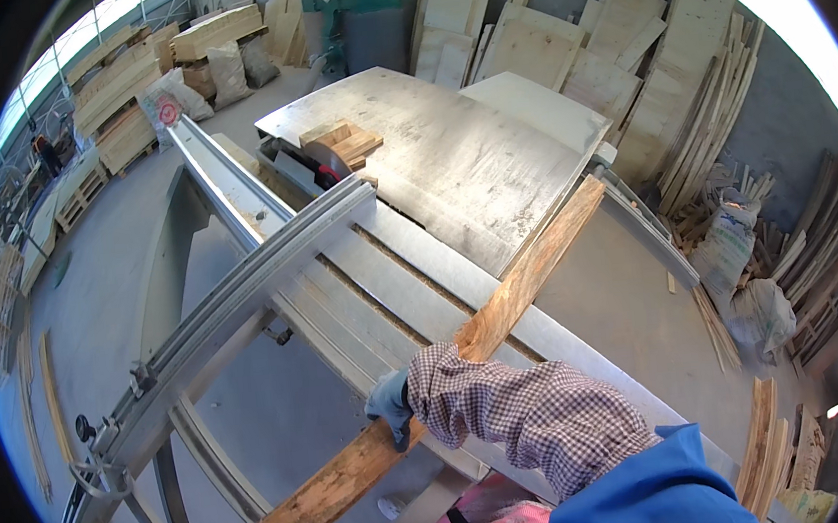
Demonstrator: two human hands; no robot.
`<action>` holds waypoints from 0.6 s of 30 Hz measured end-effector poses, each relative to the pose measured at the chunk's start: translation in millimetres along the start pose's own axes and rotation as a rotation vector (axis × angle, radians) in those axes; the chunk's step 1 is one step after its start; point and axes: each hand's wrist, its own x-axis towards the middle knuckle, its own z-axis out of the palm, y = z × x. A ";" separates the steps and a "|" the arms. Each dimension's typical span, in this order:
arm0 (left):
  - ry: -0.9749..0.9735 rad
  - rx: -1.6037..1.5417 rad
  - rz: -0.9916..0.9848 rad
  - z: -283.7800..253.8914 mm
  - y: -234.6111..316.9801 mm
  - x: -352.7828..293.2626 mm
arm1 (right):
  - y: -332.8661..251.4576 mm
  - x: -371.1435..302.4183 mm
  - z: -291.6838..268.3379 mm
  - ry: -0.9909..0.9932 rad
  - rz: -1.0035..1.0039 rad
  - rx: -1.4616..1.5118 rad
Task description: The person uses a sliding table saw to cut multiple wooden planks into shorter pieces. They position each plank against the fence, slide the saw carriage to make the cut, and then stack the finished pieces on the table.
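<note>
One grip showed, the right grip (389, 409) in a blue glove, closed around the single long wooden board (539, 261); the left grip lay outside the view, so its state could not be told. One forearm, in a checked oversleeve (543, 420) below a blue sleeve (649, 500), came in from the lower right and ran up and leftward, the hand bent down at the wrist with its fingers over the board. The board slanted from the lower left, under the oversleeve, across a slotted strip of the metal table (472, 187), its far end near the table's right edge. The strip had two dark slots (410, 267). One round saw blade (325, 158) stood upright beside a few wood blocks (354, 140); one long rail (243, 295) crossed the left side. Two pale sacks (726, 240) sat at the right, near the wall.
</note>
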 end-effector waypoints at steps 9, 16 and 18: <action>0.005 -0.174 0.049 18.5 -6.1 47.0 | 4.1 -7.3 9.0 0.113 -0.041 -0.008; 0.064 -0.451 0.065 17.8 -20.1 56.5 | 4.1 -46.2 31.6 0.344 -0.170 0.005; 0.075 -0.556 0.051 18.9 -28.8 58.8 | 3.2 -65.5 34.9 0.291 -0.090 0.079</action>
